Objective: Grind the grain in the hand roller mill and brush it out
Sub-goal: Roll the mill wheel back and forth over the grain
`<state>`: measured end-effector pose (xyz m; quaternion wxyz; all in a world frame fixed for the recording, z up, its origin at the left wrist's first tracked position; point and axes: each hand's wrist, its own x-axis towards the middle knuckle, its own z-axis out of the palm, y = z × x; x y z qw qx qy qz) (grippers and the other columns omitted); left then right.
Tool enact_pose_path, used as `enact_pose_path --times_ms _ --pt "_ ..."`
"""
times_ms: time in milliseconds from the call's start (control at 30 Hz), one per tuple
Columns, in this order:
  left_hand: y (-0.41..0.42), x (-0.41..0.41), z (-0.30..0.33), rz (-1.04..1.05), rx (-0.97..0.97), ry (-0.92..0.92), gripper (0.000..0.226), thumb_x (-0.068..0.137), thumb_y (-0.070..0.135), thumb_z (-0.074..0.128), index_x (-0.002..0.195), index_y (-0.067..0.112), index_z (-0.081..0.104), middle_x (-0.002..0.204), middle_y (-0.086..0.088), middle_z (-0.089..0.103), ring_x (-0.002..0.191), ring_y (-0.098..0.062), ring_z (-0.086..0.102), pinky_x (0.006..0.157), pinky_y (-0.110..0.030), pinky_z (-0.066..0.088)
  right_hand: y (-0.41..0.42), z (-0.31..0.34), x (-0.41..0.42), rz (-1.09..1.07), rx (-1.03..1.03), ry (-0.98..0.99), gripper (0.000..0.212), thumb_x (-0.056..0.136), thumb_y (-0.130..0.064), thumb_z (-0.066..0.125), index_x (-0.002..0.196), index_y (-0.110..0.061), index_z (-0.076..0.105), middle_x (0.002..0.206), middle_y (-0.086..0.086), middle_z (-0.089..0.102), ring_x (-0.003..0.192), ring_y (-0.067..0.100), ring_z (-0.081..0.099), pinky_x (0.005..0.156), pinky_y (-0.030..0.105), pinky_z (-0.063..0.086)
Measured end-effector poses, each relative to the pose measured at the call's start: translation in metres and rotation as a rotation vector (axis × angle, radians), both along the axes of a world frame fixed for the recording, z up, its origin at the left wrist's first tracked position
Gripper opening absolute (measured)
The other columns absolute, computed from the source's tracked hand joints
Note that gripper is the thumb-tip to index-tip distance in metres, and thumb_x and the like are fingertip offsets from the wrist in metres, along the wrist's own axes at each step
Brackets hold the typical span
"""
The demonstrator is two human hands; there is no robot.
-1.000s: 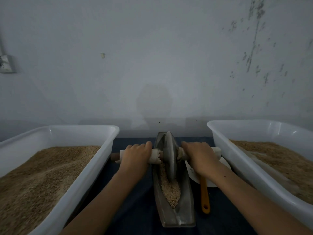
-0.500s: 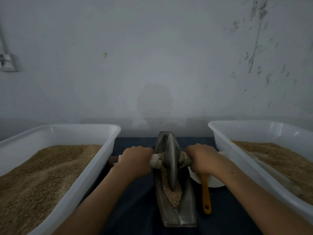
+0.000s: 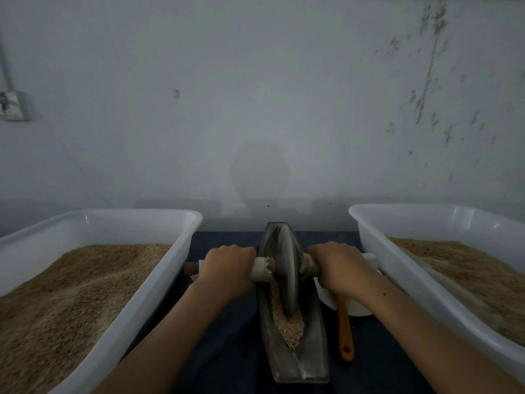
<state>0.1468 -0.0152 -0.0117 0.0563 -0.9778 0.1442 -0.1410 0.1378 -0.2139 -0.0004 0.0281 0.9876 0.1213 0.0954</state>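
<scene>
Grain (image 3: 287, 322) lay heaped in the near half of the trough (image 3: 309, 362), the wheel (image 3: 286, 268) standing upright in it. The left hand (image 3: 228, 268) and the right hand (image 3: 338, 267) each curled tightly round the axle either side of the wheel. An uneven push might have tipped the wheel, spilling grain over the trough's edge toward the brush (image 3: 345, 328) just right of it.

Both bare forearms reach forward from the bottom edge and converge toward the middle. The left hand (image 3: 228, 270) lies knuckles up, its fingers curled over and gripping the left end of the mill's axle handle (image 3: 260, 269). The right hand (image 3: 339, 267) mirrors it, knuckles up, fingers wrapped round the right end of the same handle. The wrists are roughly level with each other, the hands apart.
</scene>
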Motion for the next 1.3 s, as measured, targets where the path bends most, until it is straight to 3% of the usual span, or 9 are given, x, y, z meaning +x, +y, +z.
enact_pose_path --times_ms 267,400,567,667,867,1067,1167,1300 --pt "0.003 -0.003 0.008 0.005 0.02 0.198 0.034 0.085 0.029 0.062 0.116 0.02 0.054 0.111 -0.002 0.062 0.1 -0.02 0.059 0.082 -0.032 0.044 -0.001 0.008 0.0 -0.019 -0.057 0.162 0.023 0.085 -0.013 0.058 0.107 -0.019 0.059 0.099 0.003 0.061 0.09 0.021 0.06 0.068 0.03 0.04" --pt "0.001 -0.001 0.001 0.014 -0.033 0.051 0.023 0.087 0.029 0.058 0.109 0.021 0.053 0.105 0.0 0.062 0.095 -0.018 0.059 0.075 -0.029 0.042 0.001 0.002 0.002 -0.047 0.0 0.09 0.027 0.088 -0.011 0.057 0.113 -0.02 0.059 0.109 0.003 0.062 0.1 0.022 0.06 0.079 0.031 0.044" --pt "-0.002 0.002 -0.009 0.044 -0.072 -0.158 0.02 0.089 0.029 0.054 0.106 0.022 0.045 0.102 0.005 0.061 0.092 -0.016 0.06 0.067 -0.026 0.033 0.002 -0.009 0.005 -0.021 0.015 -0.141 0.017 0.091 -0.009 0.048 0.104 -0.019 0.052 0.108 0.0 0.062 0.102 0.022 0.057 0.088 0.031 0.036" --pt "0.0 0.002 -0.009 0.03 -0.073 -0.162 0.02 0.089 0.029 0.054 0.105 0.022 0.045 0.102 0.004 0.062 0.091 -0.016 0.06 0.066 -0.027 0.033 0.002 -0.006 0.003 -0.018 0.011 -0.104 0.017 0.092 -0.01 0.05 0.105 -0.02 0.051 0.109 0.001 0.062 0.103 0.021 0.057 0.089 0.031 0.037" --pt "0.005 0.003 0.003 -0.017 0.014 0.067 0.029 0.086 0.029 0.059 0.113 0.022 0.054 0.108 0.0 0.062 0.097 -0.019 0.06 0.077 -0.03 0.042 -0.001 0.006 -0.001 -0.018 -0.027 0.082 0.029 0.087 -0.01 0.057 0.114 -0.021 0.059 0.11 0.003 0.063 0.101 0.022 0.061 0.08 0.031 0.045" --pt "0.01 0.003 0.009 -0.018 0.023 0.285 0.038 0.082 0.027 0.064 0.119 0.022 0.055 0.113 -0.003 0.063 0.103 -0.021 0.06 0.082 -0.033 0.045 -0.002 0.012 -0.001 -0.001 -0.057 0.172 0.03 0.085 -0.014 0.061 0.114 -0.022 0.06 0.103 0.002 0.063 0.092 0.02 0.061 0.069 0.029 0.04" --pt "0.009 0.004 0.004 -0.011 0.019 0.183 0.033 0.084 0.026 0.062 0.116 0.021 0.055 0.111 -0.002 0.062 0.101 -0.021 0.06 0.078 -0.031 0.043 -0.002 0.008 -0.002 -0.009 -0.031 0.136 0.03 0.087 -0.012 0.058 0.115 -0.022 0.06 0.106 0.002 0.063 0.095 0.02 0.061 0.072 0.028 0.042" --pt "0.004 0.006 -0.005 0.007 -0.01 -0.053 0.021 0.089 0.027 0.055 0.108 0.021 0.047 0.105 0.0 0.061 0.094 -0.02 0.059 0.069 -0.029 0.035 0.001 0.006 -0.002 -0.032 0.024 0.098 0.027 0.089 -0.008 0.055 0.112 -0.022 0.057 0.112 0.003 0.063 0.102 0.021 0.06 0.089 0.033 0.047"
